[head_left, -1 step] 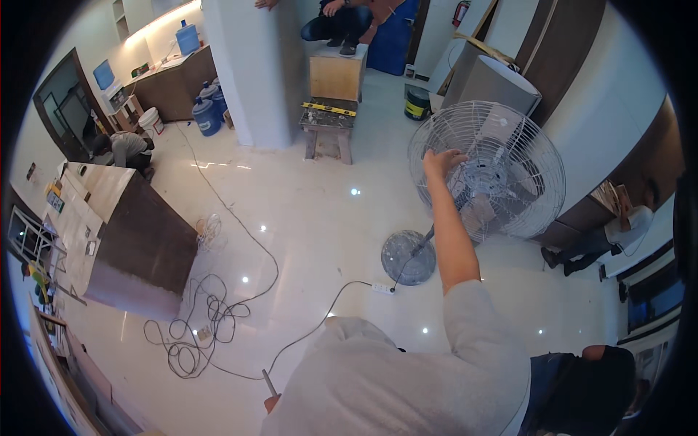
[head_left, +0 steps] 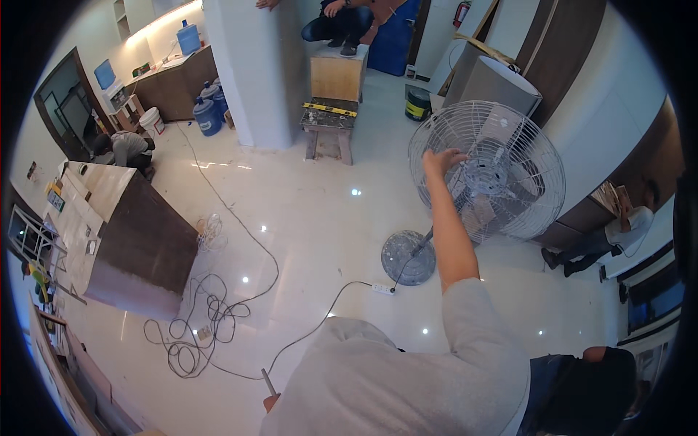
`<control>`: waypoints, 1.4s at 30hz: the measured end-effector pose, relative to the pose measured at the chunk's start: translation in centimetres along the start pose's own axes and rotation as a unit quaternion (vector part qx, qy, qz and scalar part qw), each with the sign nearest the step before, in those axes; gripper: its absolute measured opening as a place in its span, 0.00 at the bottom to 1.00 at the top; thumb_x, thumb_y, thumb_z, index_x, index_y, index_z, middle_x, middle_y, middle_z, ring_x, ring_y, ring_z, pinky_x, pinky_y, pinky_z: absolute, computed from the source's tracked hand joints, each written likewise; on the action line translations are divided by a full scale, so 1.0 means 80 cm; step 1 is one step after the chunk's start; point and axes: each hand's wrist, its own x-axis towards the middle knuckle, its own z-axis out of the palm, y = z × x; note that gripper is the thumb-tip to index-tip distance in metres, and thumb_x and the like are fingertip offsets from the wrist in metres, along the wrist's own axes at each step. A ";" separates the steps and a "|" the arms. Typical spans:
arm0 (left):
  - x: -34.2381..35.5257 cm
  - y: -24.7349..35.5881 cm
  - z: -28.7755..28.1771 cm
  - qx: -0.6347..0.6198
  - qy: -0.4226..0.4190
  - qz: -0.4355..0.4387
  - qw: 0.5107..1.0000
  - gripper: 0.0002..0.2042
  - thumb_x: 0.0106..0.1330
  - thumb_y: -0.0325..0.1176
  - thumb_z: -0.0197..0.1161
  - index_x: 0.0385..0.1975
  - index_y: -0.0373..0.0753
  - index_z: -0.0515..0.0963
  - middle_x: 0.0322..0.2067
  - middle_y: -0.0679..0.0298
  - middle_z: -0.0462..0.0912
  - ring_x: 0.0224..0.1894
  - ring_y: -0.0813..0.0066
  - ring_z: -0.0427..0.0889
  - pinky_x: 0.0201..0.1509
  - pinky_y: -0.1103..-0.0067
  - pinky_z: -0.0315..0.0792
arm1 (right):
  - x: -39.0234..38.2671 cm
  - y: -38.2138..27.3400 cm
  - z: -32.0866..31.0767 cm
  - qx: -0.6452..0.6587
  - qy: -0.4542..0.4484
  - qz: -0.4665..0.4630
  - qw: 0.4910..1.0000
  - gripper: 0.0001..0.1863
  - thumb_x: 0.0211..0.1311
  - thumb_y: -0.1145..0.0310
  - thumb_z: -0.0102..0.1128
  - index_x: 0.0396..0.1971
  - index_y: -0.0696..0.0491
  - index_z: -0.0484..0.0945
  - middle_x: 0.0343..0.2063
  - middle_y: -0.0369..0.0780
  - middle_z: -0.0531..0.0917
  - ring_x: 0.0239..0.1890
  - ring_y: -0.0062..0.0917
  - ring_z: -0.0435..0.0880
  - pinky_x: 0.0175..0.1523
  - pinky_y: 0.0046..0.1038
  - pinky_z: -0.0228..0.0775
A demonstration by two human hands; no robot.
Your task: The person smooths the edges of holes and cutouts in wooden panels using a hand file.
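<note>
My right arm is stretched out toward a large pedestal fan with a wire cage. My right hand lies against the view of the cage's left side, fingers apart and slightly bent. Whether it touches the wires I cannot tell. The fan's round, stained grey base rests on the floor below. At the lower edge my left hand, mostly hidden by my grey shirt, is closed on a thin grey flat object. Its kind does not show.
A black cable runs from coils to a white power strip by the fan base. A dark brown counter stands left. Ahead are a stool with a yellow level and a crouching person. Other people are at left and right.
</note>
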 end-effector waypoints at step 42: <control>-0.248 0.147 0.055 -0.519 0.283 -0.371 0.716 0.17 0.58 0.43 0.57 0.28 0.32 0.78 0.19 0.55 0.79 0.19 0.66 0.80 0.26 0.72 0.76 | -0.554 0.240 0.292 -0.214 -0.853 -0.405 0.250 0.24 0.58 0.63 0.55 0.51 0.62 0.70 0.39 0.47 0.81 0.40 0.31 0.81 0.45 0.29 0.72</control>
